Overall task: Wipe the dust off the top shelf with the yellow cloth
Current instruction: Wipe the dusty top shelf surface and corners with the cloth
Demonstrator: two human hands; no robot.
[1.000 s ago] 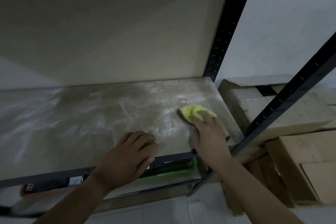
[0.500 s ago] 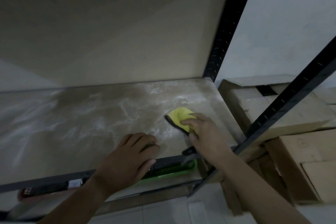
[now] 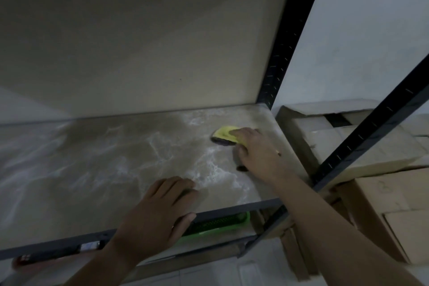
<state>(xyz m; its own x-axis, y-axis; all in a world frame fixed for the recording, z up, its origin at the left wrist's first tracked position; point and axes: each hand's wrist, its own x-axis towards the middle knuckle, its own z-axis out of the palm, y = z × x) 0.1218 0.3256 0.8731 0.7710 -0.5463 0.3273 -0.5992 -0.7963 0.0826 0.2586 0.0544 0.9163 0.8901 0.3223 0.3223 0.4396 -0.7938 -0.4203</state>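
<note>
The top shelf (image 3: pixel 97 169) is a grey board streaked with pale dust smears. A yellow cloth (image 3: pixel 224 133) with a dark edge lies on its right part, towards the back. My right hand (image 3: pixel 257 153) presses down on the cloth with its fingers laid over it; most of the cloth is hidden under the palm. My left hand (image 3: pixel 157 216) rests flat on the shelf's front edge, fingers on the board and thumb on the dark front rail (image 3: pixel 232 212).
Black perforated uprights stand at the back right (image 3: pixel 282 53) and front right (image 3: pixel 371 130). Cardboard boxes (image 3: pixel 383 153) are stacked to the right of the rack. A green basket (image 3: pixel 222 225) sits on the lower shelf. A beige wall backs the shelf.
My right hand has slid the cloth away from the front edge, further back and to the right on the shelf. My left hand has stayed in place.
</note>
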